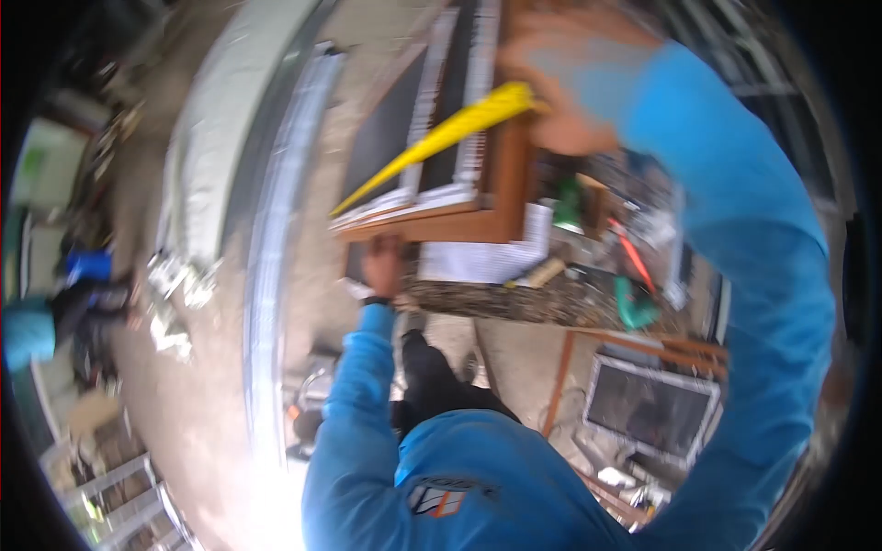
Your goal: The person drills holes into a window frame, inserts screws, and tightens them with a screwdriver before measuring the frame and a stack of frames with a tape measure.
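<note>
A brown window frame [514, 197] with dark panes and white-edged bars lies on the workbench in front of me. My right hand [579, 87], smeared by motion, is at the frame's far right side, closed on a tape measure. Its yellow blade [446, 136] stretches diagonally across the frame down to the near left corner. My left hand [384, 266] grips the near edge of the frame close to that corner; its fingertips are partly hidden. The tape's case is hidden in the right hand.
The cluttered workbench [450, 298] holds a white printed sheet [487, 259], a red tool [632, 253] and a green object [634, 308]. Beneath it, a white-edged dark panel [652, 404] stands low. Long pale profiles [285, 230] lie to the left. Another person's blue sleeve [28, 332] shows far left.
</note>
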Demonstrator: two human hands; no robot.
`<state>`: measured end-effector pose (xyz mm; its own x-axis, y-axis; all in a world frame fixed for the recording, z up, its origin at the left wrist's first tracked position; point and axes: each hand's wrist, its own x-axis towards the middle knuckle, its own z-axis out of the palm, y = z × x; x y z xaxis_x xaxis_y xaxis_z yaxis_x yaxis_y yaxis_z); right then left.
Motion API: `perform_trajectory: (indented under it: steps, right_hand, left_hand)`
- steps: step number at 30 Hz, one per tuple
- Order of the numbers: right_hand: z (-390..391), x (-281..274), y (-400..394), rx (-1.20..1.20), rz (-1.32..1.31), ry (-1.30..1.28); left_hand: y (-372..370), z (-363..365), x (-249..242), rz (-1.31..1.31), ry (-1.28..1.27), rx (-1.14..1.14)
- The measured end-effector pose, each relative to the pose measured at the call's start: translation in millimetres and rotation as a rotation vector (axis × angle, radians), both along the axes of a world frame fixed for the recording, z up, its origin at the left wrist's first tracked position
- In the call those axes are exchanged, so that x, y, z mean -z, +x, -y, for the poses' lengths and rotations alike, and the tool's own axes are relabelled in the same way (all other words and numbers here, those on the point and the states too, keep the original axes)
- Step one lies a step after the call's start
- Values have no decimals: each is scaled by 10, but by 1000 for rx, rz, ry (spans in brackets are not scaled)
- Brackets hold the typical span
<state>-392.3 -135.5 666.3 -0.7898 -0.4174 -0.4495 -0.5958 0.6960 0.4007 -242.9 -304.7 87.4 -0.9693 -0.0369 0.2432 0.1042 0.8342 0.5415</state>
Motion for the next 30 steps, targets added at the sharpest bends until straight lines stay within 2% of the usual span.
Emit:
perform_trajectory:
  steps: [2, 4, 7, 9, 10, 12, 14, 19, 22, 23, 26, 30]
  right_hand:
    - [-128, 71, 18, -69, -116, -124]
    - [-191, 80, -3, -100, -124, -169]
    - [-175, -11, 17, -29, -73, -222]
    - [-339, 79, 0, -181, -175, -210]
    - [-328, 54, -14, -197, -174, -222]
    - [-251, -7, -46, -75, -80, -205]
    - [-180, -67, -76, -51, -38, -165]
    - [-162, -98, -114, 47, 7, -114]
    - [-118, -138, -123, 92, 37, -79]
    - [-92, -161, -134, 109, 53, -67]
    - [-151, -147, -138, 80, 35, -72]
    - [-79, -168, -141, 140, 76, -46]
  left_hand:
    - [-11, -175, -291, 130, 903, -245]
    - [-61, -157, -645, 489, 1125, -474]
    - [-2, -163, -755, 383, 1258, -406]
    - [-5, -175, -682, 299, 1207, -379]
    - [-8, -141, -829, 386, 1181, -403]
    - [-16, -179, -694, 354, 1240, -408]
    - [-22, -192, -672, 315, 1290, -401]
    - [-26, -174, -755, 446, 1387, -454]
    - [-36, -180, -738, 288, 1190, -421]
    - [-8, -185, -757, 313, 1149, -423]
    - [7, -281, -1001, 98, 1185, -402]
    - [-12, -315, -1092, 138, 1173, -319]
